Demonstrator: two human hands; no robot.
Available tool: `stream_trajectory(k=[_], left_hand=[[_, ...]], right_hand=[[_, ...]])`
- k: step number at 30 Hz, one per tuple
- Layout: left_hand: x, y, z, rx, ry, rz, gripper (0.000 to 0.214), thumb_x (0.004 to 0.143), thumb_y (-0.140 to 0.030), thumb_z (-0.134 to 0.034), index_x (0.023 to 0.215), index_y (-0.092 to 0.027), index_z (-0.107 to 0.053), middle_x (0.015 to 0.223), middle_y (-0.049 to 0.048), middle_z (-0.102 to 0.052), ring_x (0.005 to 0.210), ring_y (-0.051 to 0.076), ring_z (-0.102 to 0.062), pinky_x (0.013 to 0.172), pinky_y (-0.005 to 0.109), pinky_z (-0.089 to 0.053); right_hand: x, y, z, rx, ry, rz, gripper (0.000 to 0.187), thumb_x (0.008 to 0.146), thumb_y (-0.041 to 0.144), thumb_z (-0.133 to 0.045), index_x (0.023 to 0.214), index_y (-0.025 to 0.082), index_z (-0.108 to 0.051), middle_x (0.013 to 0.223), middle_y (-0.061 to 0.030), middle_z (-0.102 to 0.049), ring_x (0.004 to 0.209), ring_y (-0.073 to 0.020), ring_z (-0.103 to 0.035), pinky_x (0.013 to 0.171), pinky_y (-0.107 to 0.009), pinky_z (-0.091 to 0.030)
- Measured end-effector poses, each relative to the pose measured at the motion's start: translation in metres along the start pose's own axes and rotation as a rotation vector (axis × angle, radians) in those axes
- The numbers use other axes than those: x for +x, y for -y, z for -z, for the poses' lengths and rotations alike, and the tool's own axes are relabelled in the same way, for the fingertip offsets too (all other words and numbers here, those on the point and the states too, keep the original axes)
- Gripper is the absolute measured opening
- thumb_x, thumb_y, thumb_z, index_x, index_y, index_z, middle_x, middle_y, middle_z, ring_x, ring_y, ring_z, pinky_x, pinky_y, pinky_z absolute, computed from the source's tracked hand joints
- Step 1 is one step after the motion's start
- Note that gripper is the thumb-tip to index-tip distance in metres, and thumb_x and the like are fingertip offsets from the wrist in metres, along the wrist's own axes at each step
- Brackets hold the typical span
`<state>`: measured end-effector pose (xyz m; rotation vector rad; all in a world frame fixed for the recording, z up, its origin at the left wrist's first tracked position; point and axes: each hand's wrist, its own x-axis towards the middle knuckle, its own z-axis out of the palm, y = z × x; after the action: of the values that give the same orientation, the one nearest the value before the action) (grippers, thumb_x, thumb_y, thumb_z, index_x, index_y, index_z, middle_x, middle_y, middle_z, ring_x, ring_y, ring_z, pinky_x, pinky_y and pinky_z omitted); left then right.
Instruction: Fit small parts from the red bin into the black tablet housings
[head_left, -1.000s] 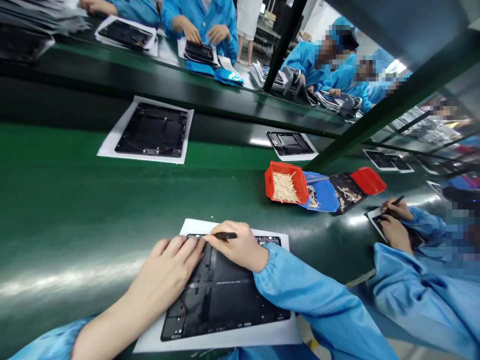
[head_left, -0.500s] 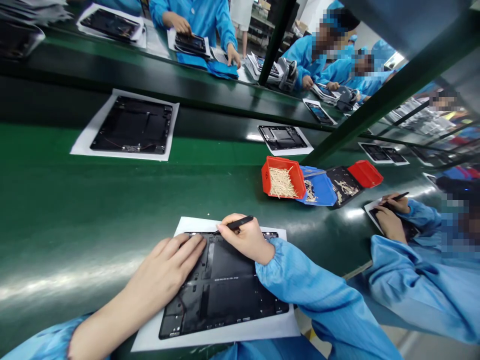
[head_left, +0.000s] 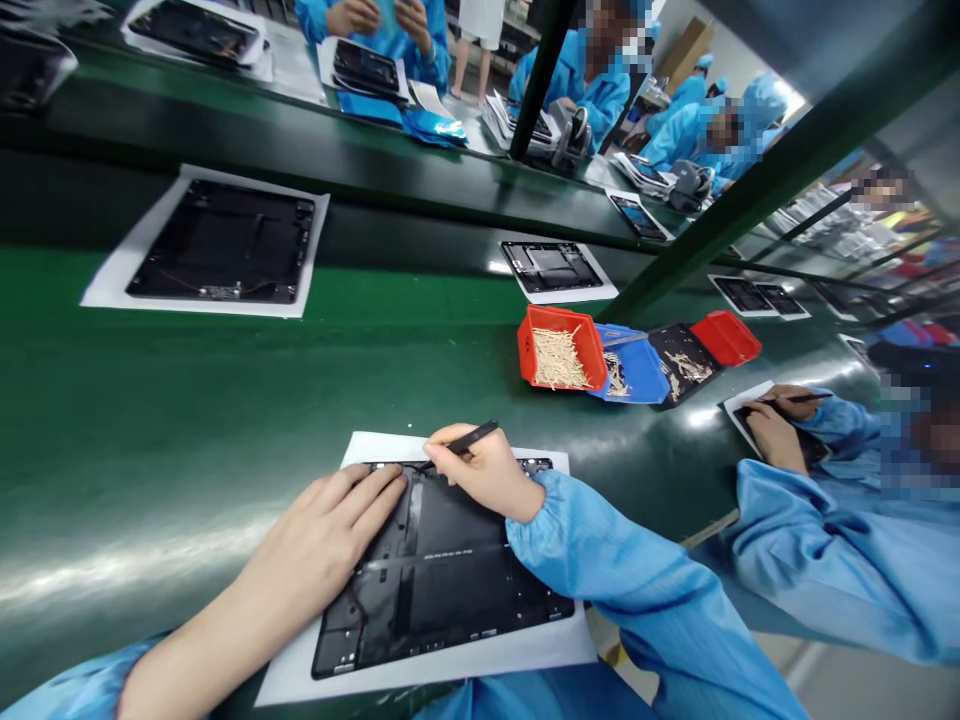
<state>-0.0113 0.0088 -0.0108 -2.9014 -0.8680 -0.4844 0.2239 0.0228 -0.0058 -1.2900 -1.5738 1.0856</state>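
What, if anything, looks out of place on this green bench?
Pale sticks lie loose across the black tray and the blue tray, not heaped like those in the red bin. They look spilled, though they may have been spread out on purpose.

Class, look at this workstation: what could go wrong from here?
The black pick in the right hand has its tip at the top edge of the black tablet-like panel, so a slip might scratch it. The panel rests on a paper sheet, which may slide, though the left hand pressing down should limit that.
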Motion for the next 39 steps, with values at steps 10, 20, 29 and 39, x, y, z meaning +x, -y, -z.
stream_trajectory(k=[10,20,29,39], left_hand=[[-0.004,0.002,-0.004,-0.052,0.071,0.045,0.046,0.096,-0.013,-0.037,0.137,-0.014,-0.059,0.132,0.0112,-0.067,0.113,0.03,-0.057,0.095,0.044,-0.049],[0.003,0.001,-0.003,-0.055,0.103,0.038,0.048,0.097,-0.013,-0.038,0.144,-0.011,-0.05,0.124,0.0114,-0.069,0.106,0.027,-0.058,0.09,0.04,-0.047],[0.003,0.001,-0.003,-0.048,0.117,0.044,0.052,0.094,-0.012,-0.039,0.145,-0.011,-0.049,0.121,0.0115,-0.069,0.103,0.026,-0.059,0.087,0.04,-0.048],[0.008,-0.003,0.0,-0.004,0.129,0.044,0.053,0.093,-0.009,-0.035,0.143,-0.015,-0.053,0.118,0.0118,-0.07,0.1,0.026,-0.061,0.085,0.039,-0.047]], right_hand=[[0.0,-0.002,-0.002,-0.065,-0.038,-0.046,0.02,0.091,0.031,-0.06,0.086,0.016,-0.072,0.069,0.0007,-0.066,0.054,-0.01,-0.057,0.051,-0.021,-0.045],[0.001,0.003,-0.001,-0.127,-0.04,0.025,0.021,0.091,0.029,-0.058,0.083,0.017,-0.073,0.075,-0.0012,-0.071,0.062,-0.0122,-0.06,0.059,-0.022,-0.046],[0.001,0.002,-0.002,-0.118,-0.056,0.036,0.021,0.091,0.029,-0.059,0.083,0.017,-0.074,0.076,-0.0013,-0.071,0.063,-0.0123,-0.06,0.06,-0.023,-0.046],[-0.004,0.004,-0.003,-0.264,-0.087,0.157,0.02,0.095,0.027,-0.058,0.086,0.02,-0.074,0.088,-0.0037,-0.077,0.081,-0.0161,-0.07,0.075,-0.025,-0.053]])
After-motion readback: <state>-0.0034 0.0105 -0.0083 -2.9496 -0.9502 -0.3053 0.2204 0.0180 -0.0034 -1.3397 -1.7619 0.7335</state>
